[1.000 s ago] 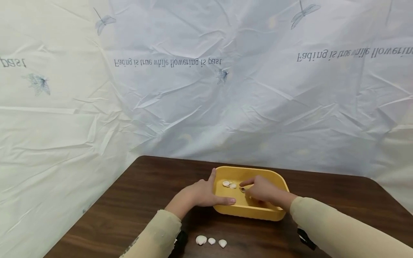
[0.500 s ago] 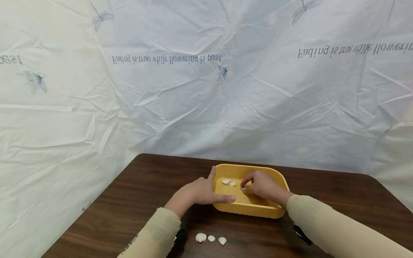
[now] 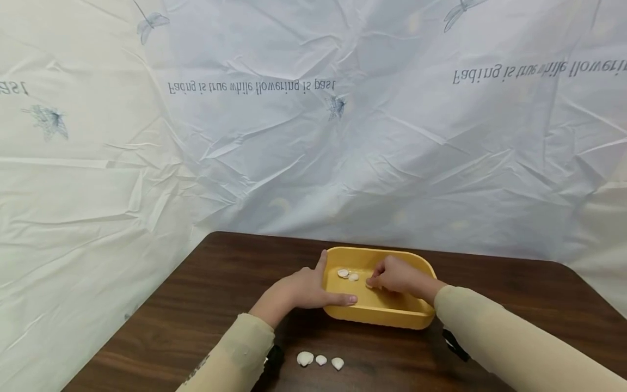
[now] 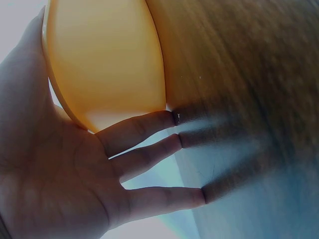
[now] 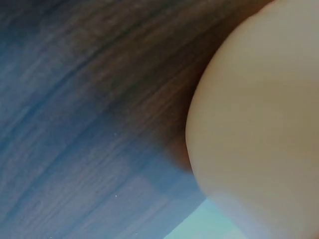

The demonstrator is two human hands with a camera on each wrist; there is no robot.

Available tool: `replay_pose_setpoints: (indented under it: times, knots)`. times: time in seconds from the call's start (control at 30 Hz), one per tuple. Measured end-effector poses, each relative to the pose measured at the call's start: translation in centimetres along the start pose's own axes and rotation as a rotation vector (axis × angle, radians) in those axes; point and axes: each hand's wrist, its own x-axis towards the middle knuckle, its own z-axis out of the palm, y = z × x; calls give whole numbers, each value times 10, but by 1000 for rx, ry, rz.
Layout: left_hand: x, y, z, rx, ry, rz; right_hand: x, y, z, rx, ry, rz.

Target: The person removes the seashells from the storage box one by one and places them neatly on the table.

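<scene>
In the head view my left hand [image 3: 302,289] lies spread against the left end of a yellow tray [image 3: 382,317], its thumb over the near rim. The left wrist view shows the straight fingers [image 4: 142,130] beside the tray's outer wall, tips down at the table. My right hand [image 3: 398,275] reaches inside the tray and pinches a small seashell, mostly hidden by the fingertips. Left of it, several pale seashells [image 3: 353,277] lie on the tray floor. The right wrist view holds only the tray's wall [image 5: 254,119] and table; the hand's grip is out of sight there.
Three white seashells [image 3: 320,360] lie in a row on the dark wooden table [image 3: 196,321], in front of the tray. A pale printed sheet [image 3: 294,163] hangs behind the table and along its left side.
My right thumb and index finger have closed on the small shell at the tray's middle. The left hand keeps its place on the tray, and the view has tilted slightly.
</scene>
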Motion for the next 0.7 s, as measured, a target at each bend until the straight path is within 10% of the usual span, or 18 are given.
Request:
replay_pose_setpoints:
  times: [0.33, 0.7]
  knots:
    - [-2, 4, 0, -2, -1, -5, 2, 5, 1, 46, 24, 58]
    - [1, -1, 0, -4, -3, -4, 2, 5, 9, 41, 69, -62]
